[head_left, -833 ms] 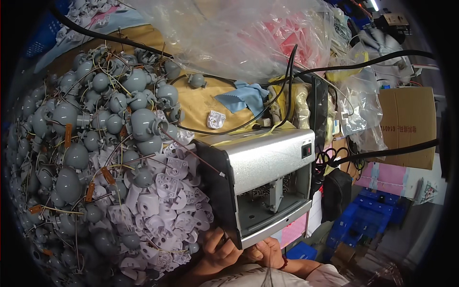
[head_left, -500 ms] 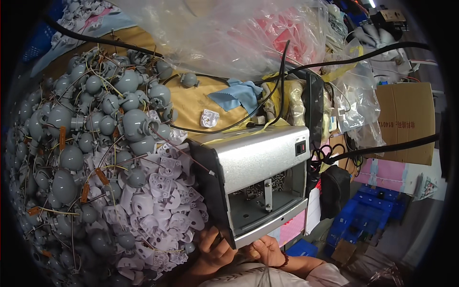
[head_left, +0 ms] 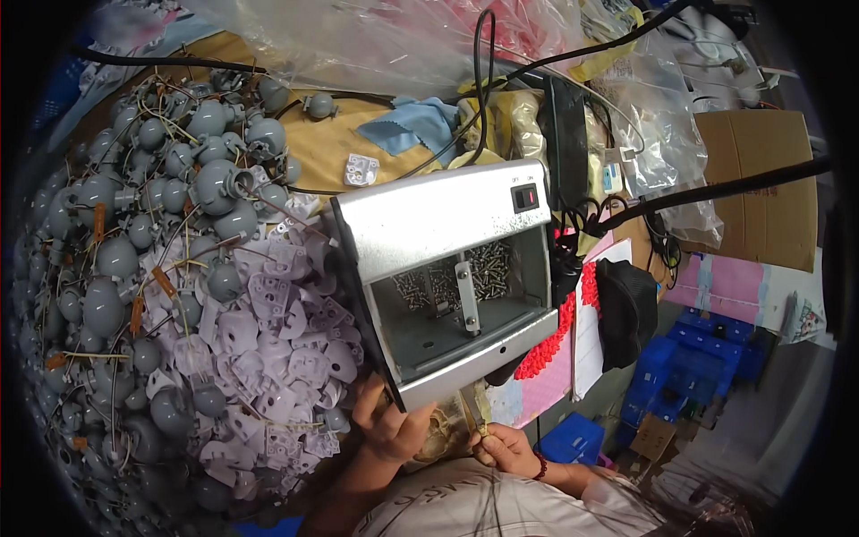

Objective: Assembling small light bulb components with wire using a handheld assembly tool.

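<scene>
The fingers of the right hand (head_left: 508, 450) are closed together in a pinch, with a narrow strip (head_left: 476, 410) between thumb and finger; what kind of thing it is, I cannot tell. The left hand (head_left: 391, 431) has its fingers bent and a little apart, touching the lower left corner of the silver metal box (head_left: 438, 206); whether it grips this corner, I cannot tell. The box is in the middle of the view, just beyond both hands, and it sits at a slant. In its open front lie many small screws (head_left: 490, 268), and a black switch (head_left: 525, 197) is at its upper right. To the left of the box is a heap of white plastic parts (head_left: 291, 336), and next to these, many grey round parts (head_left: 105, 306) with thin wires. Behind the box lies a blue cloth (head_left: 413, 125).
</scene>
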The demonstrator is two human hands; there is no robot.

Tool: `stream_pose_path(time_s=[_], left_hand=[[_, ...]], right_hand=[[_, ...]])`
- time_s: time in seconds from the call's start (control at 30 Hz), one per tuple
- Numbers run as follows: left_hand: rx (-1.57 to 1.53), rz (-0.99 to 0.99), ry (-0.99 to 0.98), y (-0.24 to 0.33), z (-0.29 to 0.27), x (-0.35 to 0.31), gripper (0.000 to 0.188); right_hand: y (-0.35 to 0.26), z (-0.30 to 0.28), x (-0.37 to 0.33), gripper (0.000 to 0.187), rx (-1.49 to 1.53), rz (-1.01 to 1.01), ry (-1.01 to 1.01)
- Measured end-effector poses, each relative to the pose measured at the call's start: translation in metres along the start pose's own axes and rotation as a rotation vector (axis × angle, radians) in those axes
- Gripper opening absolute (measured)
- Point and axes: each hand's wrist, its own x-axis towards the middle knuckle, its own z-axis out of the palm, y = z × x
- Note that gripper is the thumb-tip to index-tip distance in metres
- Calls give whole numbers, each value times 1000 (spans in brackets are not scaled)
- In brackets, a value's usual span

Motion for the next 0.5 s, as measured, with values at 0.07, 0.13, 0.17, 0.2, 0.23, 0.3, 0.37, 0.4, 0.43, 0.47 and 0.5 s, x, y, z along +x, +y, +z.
stream_pose_path(time_s=[0.07, 0.13, 0.17, 0.2, 0.23, 0.3, 0.37, 0.4, 0.43, 0.47, 0.5], left_hand=[[8, 0, 8, 0, 1, 0, 31], [16, -1, 12, 1, 1, -2, 32], [26, 2, 12, 0, 1, -2, 32], [32, 5, 12, 0, 1, -2, 32], [34, 5, 12, 0, 0, -2, 32], [37, -2, 11, 0, -1, -2, 32], [36, -1, 10, 0, -1, -1, 31], [33, 2, 11, -1, 0, 0, 31], [31, 6, 13, -1, 1, 1, 31], [28, 6, 21, -1, 2, 2, 32], [24, 2, 24, -2, 2, 2, 31]], right_hand=[[2, -3, 0, 26, 4, 15, -3], [0, 1, 0, 27, 15, 5, -3], [-1, 0, -2, 27, 18, 4, -5], [-2, 0, -3, 27, 17, 12, -6], [-2, 1, -3, 27, 31, 23, -1], [-5, 1, -1, 27, 73, 50, 1], [-4, 2, -1, 28, 95, 54, 4], [-4, 3, -1, 28, 88, 43, 5], [-4, 3, -1, 28, 84, 43, 4], [-6, 4, 0, 28, 73, 46, -1], [-10, 3, 3, 28, 64, 60, -7]])
